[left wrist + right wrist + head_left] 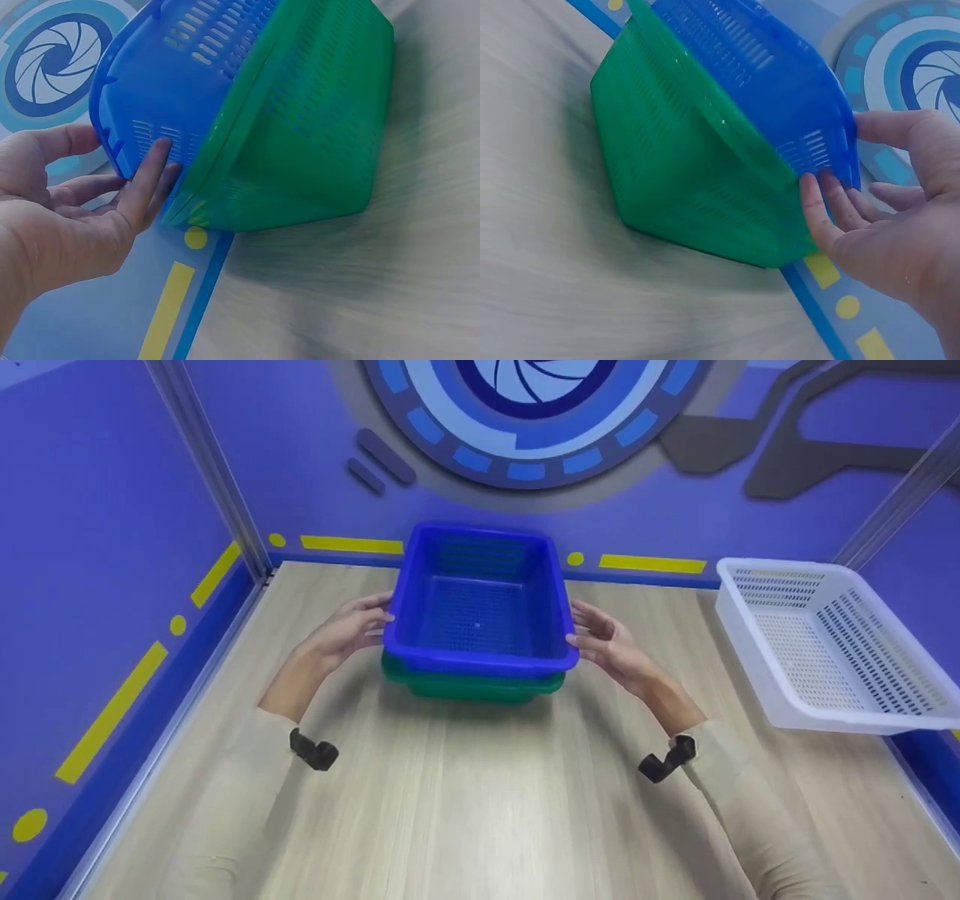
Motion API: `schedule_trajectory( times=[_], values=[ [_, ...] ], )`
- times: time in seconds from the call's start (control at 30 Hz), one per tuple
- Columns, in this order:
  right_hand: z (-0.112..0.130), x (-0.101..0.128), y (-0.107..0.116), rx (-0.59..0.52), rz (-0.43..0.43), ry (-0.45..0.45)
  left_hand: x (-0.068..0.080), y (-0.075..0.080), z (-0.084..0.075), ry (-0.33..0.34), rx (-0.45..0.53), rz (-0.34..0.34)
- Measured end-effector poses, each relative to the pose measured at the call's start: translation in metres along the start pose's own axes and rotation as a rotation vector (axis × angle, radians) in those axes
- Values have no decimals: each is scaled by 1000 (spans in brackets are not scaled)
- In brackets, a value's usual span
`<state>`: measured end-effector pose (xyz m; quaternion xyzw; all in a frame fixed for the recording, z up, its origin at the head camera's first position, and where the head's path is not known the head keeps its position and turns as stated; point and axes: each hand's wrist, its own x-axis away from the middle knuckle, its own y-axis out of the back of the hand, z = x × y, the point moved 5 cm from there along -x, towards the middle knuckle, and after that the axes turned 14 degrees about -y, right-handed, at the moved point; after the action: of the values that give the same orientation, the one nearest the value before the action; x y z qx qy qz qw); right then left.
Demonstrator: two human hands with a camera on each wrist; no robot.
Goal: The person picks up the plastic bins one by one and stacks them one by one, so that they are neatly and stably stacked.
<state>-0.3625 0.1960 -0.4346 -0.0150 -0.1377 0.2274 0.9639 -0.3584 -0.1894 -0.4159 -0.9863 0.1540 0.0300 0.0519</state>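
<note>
A blue plastic basket (480, 661) with slotted walls sits partly inside a green basket (472, 688), its rim standing well above the green one. My left hand (349, 631) grips the blue basket's left side, thumb at the rim and fingers under it against the wall. On the opposite side my right hand (611, 651) grips the same basket in the same way. Both wrist views show the blue wall (142, 97) rising out of the green basket (682, 165), which rests on the table. The blue basket's lower part is hidden inside the green one.
At the right of the wooden table (465, 795) stands a white slotted basket (750, 649), near the side panel. A blue patterned wall (300, 480) rises close behind the stacked baskets, and another panel (90, 570) borders the left side.
</note>
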Motion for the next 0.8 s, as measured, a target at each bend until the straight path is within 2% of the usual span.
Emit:
schedule_trajectory(
  times=[0.2,0.4,0.57,0.8],
  values=[
    [-4,0,1,166,-43,-40,1,6,4,-1,-124,-19],
    [-5,0,1,239,-37,-39,1,11,12,9,-254,-33],
    [-12,-2,2,263,-52,-62,3,14,21,36,-317,-21],
    [-18,-2,4,240,-45,-70,3,11,24,18,-392,9]
  ],
)
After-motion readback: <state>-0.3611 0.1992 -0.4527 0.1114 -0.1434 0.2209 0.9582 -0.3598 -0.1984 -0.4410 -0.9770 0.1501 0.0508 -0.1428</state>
